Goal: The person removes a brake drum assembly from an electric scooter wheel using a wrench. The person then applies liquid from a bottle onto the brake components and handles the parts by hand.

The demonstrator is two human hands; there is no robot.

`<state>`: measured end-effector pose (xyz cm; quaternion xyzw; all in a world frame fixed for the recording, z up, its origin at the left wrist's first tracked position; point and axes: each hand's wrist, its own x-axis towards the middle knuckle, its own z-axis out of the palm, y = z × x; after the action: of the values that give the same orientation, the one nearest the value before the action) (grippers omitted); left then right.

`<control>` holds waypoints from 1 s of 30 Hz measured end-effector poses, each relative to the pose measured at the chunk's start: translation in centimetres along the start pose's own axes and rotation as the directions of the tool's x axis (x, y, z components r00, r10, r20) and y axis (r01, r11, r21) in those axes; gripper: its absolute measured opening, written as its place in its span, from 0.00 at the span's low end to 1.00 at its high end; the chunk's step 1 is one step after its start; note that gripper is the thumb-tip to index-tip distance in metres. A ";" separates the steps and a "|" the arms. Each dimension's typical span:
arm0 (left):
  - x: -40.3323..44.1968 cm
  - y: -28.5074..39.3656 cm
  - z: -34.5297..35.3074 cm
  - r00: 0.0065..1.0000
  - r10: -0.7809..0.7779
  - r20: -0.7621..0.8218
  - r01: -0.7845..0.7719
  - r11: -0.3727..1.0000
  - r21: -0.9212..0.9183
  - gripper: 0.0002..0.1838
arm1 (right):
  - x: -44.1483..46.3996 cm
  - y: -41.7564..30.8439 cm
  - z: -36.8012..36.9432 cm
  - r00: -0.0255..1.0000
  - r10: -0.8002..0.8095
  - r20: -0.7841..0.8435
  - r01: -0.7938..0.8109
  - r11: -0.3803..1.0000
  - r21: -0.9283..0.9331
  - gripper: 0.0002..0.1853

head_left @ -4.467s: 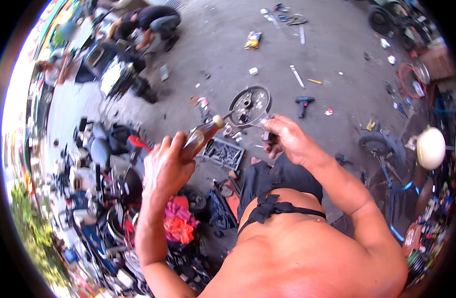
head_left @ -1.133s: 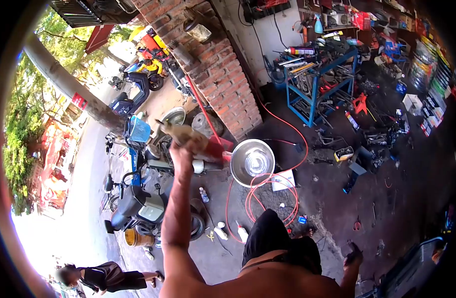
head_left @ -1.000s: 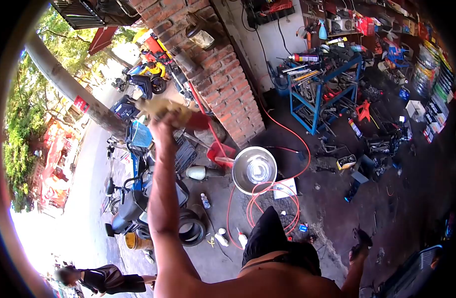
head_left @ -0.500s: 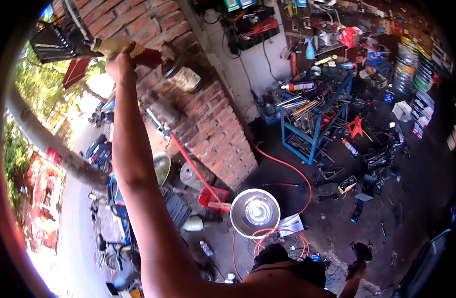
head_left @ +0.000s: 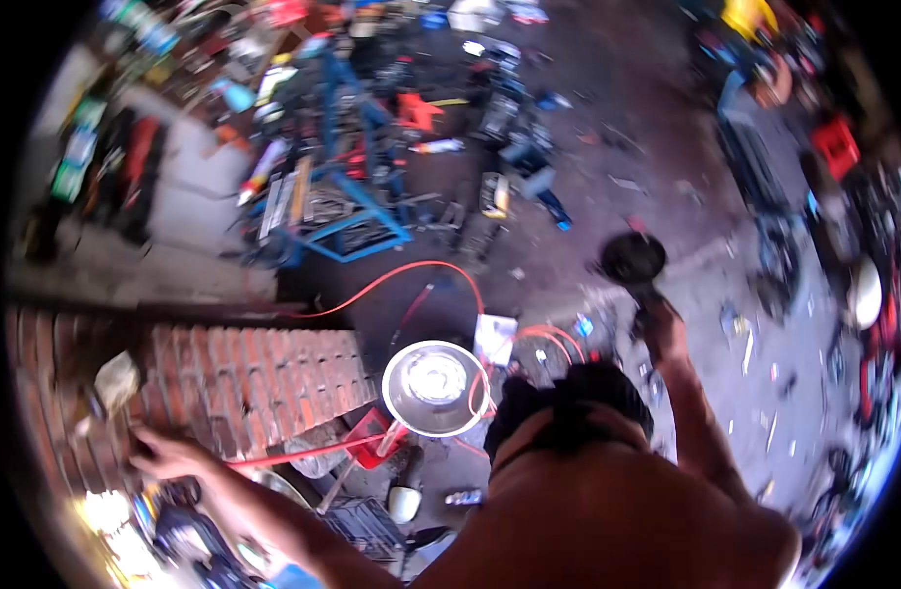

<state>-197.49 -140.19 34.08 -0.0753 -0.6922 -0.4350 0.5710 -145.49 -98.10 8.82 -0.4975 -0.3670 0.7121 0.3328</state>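
Observation:
My left hand (head_left: pixel 171 456) is stretched out toward the brick pillar (head_left: pixel 244 383), its fingers slightly apart and nothing visible in them. Just above it on the bricks is a pale jar-like container (head_left: pixel 118 381), blurred. On the other side, my right hand (head_left: pixel 660 329) is closed around the narrow end of a dark round disc-shaped thing (head_left: pixel 634 257), whose exact kind I cannot make out. A wide metal basin (head_left: pixel 397 398) stands on the floor between my arms, with an orange hose (head_left: pixel 475 294) running around it.
A blue metal rack (head_left: pixel 357 240) full of tools stands beyond the basin. A red container (head_left: pixel 374 437) and a long red handle (head_left: pixel 303 454) are by the pillar's foot. Loose parts and a red stool-like thing (head_left: pixel 416 112) lie farther off. At the right, a person (head_left: pixel 769 83) sits or crouches.
My view has swung right. My left hand was raised on a tan thing near the top of the pillar; it is now lower and off it. The dark disc stays in my right hand.

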 end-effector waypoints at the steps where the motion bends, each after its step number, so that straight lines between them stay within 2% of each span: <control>1: -7.4 2.5 0.9 0.956 -0.081 0.283 0.128 0.980 -0.154 0.20 | -0.8 -1.8 0.7 0.999 0.037 0.015 -0.038 0.995 0.088 0.08; 2: -14.9 5.2 1.3 0.781 -0.147 0.607 0.327 0.924 -0.197 0.17 | -1.0 -3.6 1.1 0.997 0.045 0.055 -0.054 0.985 0.167 0.07; 3: -21.6 9.0 1.7 0.499 -0.146 0.855 0.492 0.859 -0.140 0.14 | -1.2 -4.5 0.7 0.996 0.045 0.083 -0.059 0.982 0.178 0.08; 4: -27.2 13.2 2.1 0.206 -0.073 0.976 0.599 0.798 -0.067 0.12 | -1.3 -5.1 0.2 0.991 0.045 0.124 -0.068 0.979 0.191 0.09; 5: -30.6 16.3 2.5 0.019 -0.044 0.999 0.618 0.786 0.023 0.18 | -2.5 -5.8 1.4 0.986 0.042 0.162 -0.075 0.976 0.204 0.10; 6: -33.4 21.3 2.6 -0.218 0.023 0.976 0.716 0.683 0.144 0.24 | -2.7 -6.7 1.1 0.988 0.046 0.147 -0.074 0.980 0.187 0.11; 7: -37.0 23.5 3.0 -0.345 0.123 0.930 0.744 0.640 0.192 0.30 | -3.1 -7.1 0.8 0.988 0.049 0.143 -0.072 0.984 0.162 0.12; 8: -39.2 26.9 2.4 -0.392 0.229 0.891 0.759 0.628 0.172 0.31 | -3.3 -7.4 -0.2 0.989 0.043 0.143 -0.064 0.987 0.145 0.12; 9: -41.2 30.4 1.8 -0.418 0.313 0.853 0.763 0.630 0.143 0.32 | -3.2 -7.3 -1.7 0.986 0.023 0.163 -0.049 0.987 0.156 0.12; 10: -42.9 33.0 1.5 -0.411 0.423 0.808 0.720 0.694 0.004 0.30 | -3.3 -7.3 -3.2 0.988 0.023 0.154 -0.050 0.983 0.177 0.11; 12: -44.8 38.3 -0.3 -0.482 0.342 0.806 0.722 0.676 0.145 0.22 | -3.8 -7.4 -6.1 0.992 0.022 0.127 -0.050 0.974 0.219 0.11; 13: -46.6 39.9 -1.7 -0.482 0.299 0.824 0.770 0.593 0.235 0.18 | -3.8 -7.3 -7.6 0.994 -0.007 0.110 -0.028 0.951 0.307 0.11; 14: -48.5 41.3 -3.3 -0.485 0.252 0.838 0.809 0.495 0.319 0.13 | -4.0 -7.5 -8.8 0.997 0.037 0.062 -0.055 0.944 0.326 0.11; 15: -50.3 43.2 -5.3 -0.471 0.178 0.864 0.832 0.414 0.369 0.08 | -4.0 -7.1 -9.1 0.999 -0.014 -0.035 0.026 0.929 0.368 0.10; 16: -51.2 45.2 -6.7 -0.491 0.187 0.851 0.848 0.326 0.418 0.07 | -4.1 -6.5 -9.3 0.989 -0.059 -0.132 0.108 0.911 0.398 0.10; 18: -53.3 47.9 -8.8 -0.442 0.182 0.879 0.870 0.328 0.370 0.06 | -4.6 -6.4 -10.0 0.973 0.007 -0.230 0.090 0.910 0.405 0.10; 19: -53.8 48.5 -9.5 -0.421 0.175 0.890 0.876 0.332 0.350 0.05 | -4.6 -6.2 -10.5 0.965 -0.011 -0.262 0.126 0.896 0.426 0.10; 20: -53.8 48.7 -9.7 -0.469 0.244 0.849 0.850 0.387 0.358 0.06 | -4.8 -5.9 -11.2 0.954 -0.026 -0.297 0.162 0.880 0.446 0.10; 22: -53.2 48.7 -7.7 -0.551 0.373 0.746 0.801 0.486 0.349 0.06 | -5.5 -6.4 -14.9 0.989 0.048 -0.140 0.026 0.875 0.483 0.10; 23: -52.7 48.4 -5.6 -0.646 0.401 0.649 0.738 0.545 0.397 0.07 | -6.2 -7.4 -17.4 0.996 0.091 0.007 -0.081 0.842 0.533 0.10; 24: -51.8 48.0 -3.4 -0.717 0.554 0.423 0.695 0.523 0.493 0.07 | -7.3 -8.4 -19.0 0.990 0.083 0.110 -0.124 0.882 0.455 0.10; 26: -50.2 49.2 -3.0 -0.738 0.604 0.301 0.674 0.642 0.365 0.08 | -8.3 -7.5 -19.6 0.985 0.066 0.161 -0.143 0.833 0.534 0.09; 27: -50.5 49.5 -4.0 -0.672 0.609 0.422 0.734 0.625 0.267 0.08 | -8.8 -7.0 -19.0 0.983 0.086 0.160 -0.168 0.770 0.616 0.09; 28: -50.8 49.5 -5.4 -0.580 0.608 0.542 0.783 0.600 0.164 0.08 | -8.7 -6.0 -17.0 0.991 0.098 -0.091 -0.015 0.759 0.651 0.09; 29: -51.7 49.1 -7.8 -0.517 0.545 0.660 0.815 0.550 0.183 0.08 | -8.7 -5.5 -14.2 0.964 0.101 -0.245 0.091 0.743 0.663 0.10; 30: -53.3 48.8 -10.4 -0.297 0.589 0.751 0.860 0.508 -0.058 0.07 | -8.7 -5.7 -11.3 0.923 0.092 -0.374 0.186 0.743 0.643 0.10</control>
<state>-142.74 -96.64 13.36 -0.5071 -0.5181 -0.5260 -0.4447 -131.65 -100.37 15.05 -0.4644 -0.0284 0.6760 0.5714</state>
